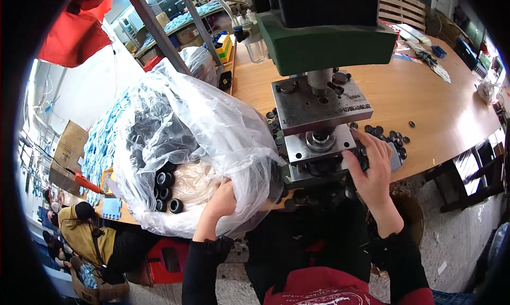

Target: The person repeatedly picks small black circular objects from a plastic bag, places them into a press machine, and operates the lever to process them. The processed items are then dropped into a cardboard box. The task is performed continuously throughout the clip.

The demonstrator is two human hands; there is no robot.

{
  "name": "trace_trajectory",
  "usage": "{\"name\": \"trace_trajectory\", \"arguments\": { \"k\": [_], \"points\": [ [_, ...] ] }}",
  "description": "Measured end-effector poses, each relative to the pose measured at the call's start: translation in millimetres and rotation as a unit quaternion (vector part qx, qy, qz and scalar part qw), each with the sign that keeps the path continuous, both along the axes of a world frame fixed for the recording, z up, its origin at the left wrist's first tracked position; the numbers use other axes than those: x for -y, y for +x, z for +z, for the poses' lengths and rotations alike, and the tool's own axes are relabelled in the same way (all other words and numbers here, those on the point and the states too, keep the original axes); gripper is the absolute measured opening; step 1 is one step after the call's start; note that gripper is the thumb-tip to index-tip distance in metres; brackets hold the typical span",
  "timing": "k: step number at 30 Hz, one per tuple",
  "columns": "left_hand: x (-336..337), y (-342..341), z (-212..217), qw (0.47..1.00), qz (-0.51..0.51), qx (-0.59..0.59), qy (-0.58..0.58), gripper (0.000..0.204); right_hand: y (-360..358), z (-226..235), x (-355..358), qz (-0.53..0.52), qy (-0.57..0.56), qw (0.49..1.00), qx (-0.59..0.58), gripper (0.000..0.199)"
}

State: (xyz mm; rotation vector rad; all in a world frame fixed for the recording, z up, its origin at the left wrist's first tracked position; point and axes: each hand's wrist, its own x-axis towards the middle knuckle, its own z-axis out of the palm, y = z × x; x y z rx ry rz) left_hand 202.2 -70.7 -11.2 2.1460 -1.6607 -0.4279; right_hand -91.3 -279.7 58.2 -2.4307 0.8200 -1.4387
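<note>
My left hand (223,200) reaches into a large clear plastic bag (234,130) on the table. Its fingers are curled against the pale liner inside, and what they hold, if anything, is hidden. Black rubber wheel-like rings (164,185) lie in the bag beside it. My right hand (372,172) rests at the right side of a metal press die (313,151), thumb and fingers stretched out and apart, with no part visible between them. Above the lower die plate hangs the steel upper block (322,100) of a green bench press (324,45).
Small black round pieces (396,138) lie scattered right of the die, and more (303,197) crowd its front edge. Light-blue pieces (103,140) are heaped behind the bag. A person in a tan jacket (87,233) sits at the left. A dark stool (467,175) stands at the right.
</note>
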Motion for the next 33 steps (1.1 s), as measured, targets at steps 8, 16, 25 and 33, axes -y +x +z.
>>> {"name": "trace_trajectory", "arguments": {
  "k": [8, 16, 25, 33],
  "points": [
    [-23.6, 18.4, 41.7, 0.949, 0.166, -0.258, -0.064, 0.059, 57.7, 19.0, 4.4, 0.001, 0.135, 0.990, -0.042, 0.042],
    [-28.8, -54.8, 103.4, 0.907, 0.106, -0.370, -0.170, 0.061, -22.1, -46.0, -19.7, 0.001, 0.095, 0.996, 0.004, 0.053],
    [111.6, -132.5, 109.0, 0.951, 0.071, -0.124, -0.273, 0.054, -235.6, -216.3, -48.9, -0.315, 0.342, 0.856, -0.227, 0.078],
    [144.6, -124.1, 98.4, 0.959, 0.055, -0.064, -0.269, 0.044, -203.7, -169.7, -12.6, -0.241, 0.210, 0.931, -0.176, 0.068]
  ]
}}
